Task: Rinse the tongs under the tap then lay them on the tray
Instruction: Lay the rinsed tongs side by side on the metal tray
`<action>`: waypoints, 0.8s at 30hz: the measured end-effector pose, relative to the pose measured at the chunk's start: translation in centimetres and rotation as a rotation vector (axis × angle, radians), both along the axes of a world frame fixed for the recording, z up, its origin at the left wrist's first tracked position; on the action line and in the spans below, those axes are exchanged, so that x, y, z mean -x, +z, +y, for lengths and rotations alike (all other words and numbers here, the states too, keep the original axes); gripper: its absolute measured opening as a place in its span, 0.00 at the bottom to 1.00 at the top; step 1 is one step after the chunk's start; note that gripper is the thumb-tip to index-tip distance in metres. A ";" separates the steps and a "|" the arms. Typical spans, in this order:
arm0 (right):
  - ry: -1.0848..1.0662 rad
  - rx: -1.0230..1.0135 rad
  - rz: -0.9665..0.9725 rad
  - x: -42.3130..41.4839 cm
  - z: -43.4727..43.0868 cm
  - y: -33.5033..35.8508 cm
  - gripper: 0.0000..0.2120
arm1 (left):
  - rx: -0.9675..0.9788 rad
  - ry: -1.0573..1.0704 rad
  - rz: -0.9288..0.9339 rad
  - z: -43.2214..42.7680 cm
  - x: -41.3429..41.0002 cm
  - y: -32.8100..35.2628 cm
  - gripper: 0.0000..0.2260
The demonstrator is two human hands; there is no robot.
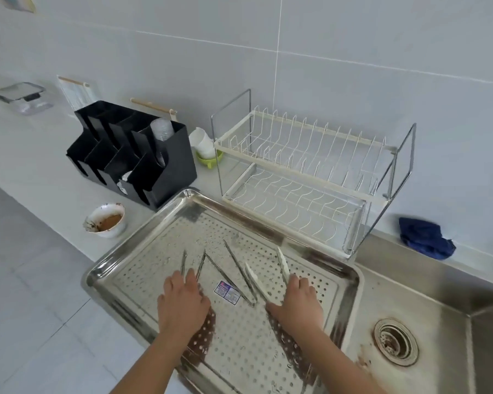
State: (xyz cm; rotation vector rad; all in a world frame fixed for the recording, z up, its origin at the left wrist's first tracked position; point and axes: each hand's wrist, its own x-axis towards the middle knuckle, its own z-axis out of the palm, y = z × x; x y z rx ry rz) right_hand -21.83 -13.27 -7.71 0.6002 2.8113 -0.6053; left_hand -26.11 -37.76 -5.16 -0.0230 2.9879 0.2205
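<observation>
A perforated steel tray (143, 231) sits on the counter beside the sink. Several tongs lie on it. Thin metal tongs (183, 261) are at the left, a long V-shaped metal pair (234, 268) is in the middle, and white-tipped tongs (254, 275) are at the right. My left hand (182, 302) lies flat, palm down, with its fingertips over the near ends of the thin metal tongs. My right hand (299, 302) is also flat, its fingers covering the joined end of the white-tipped tongs. Neither hand is curled around anything. No tap is in view.
The steel sink with its drain (396, 341) lies to the right of the tray. A wire dish rack (305, 172) stands behind the tray, and a black organizer (137, 155) at the back left. A dirty bowl (106, 220) sits left of the tray, a blue cloth (424, 237) at the far right.
</observation>
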 end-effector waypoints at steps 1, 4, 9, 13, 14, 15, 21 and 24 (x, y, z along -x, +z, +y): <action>-0.016 -0.006 -0.004 0.0 -0.4 -0.1 0.42 | 0.003 -0.001 -0.017 -0.4 0.4 -0.1 0.30; -0.072 -0.034 -0.029 -0.2 -1.0 0.0 0.51 | 0.007 -0.023 -0.060 -1.6 1.4 -0.8 0.32; -0.026 -0.152 0.172 -0.8 -3.3 1.3 0.32 | -0.057 -0.126 -0.057 -3.5 1.8 -2.0 0.31; 0.097 -0.113 0.203 -0.3 -7.4 2.3 0.12 | -0.132 -0.164 -0.075 -4.6 2.6 -2.1 0.29; 0.119 -0.108 0.192 -0.1 -8.2 2.3 0.11 | -0.146 -0.168 -0.083 -4.8 2.7 -2.0 0.29; 0.134 -0.107 0.176 0.1 -8.8 2.3 0.11 | -0.160 -0.168 -0.090 -4.9 2.9 -1.9 0.29; 0.219 -0.175 0.067 1.5 -9.5 0.8 0.10 | -0.183 -0.151 -0.099 -5.4 4.1 -1.7 0.30; 0.228 -0.145 0.030 1.7 -9.5 -0.2 0.12 | -0.169 -0.142 -0.082 -5.2 4.7 -1.9 0.30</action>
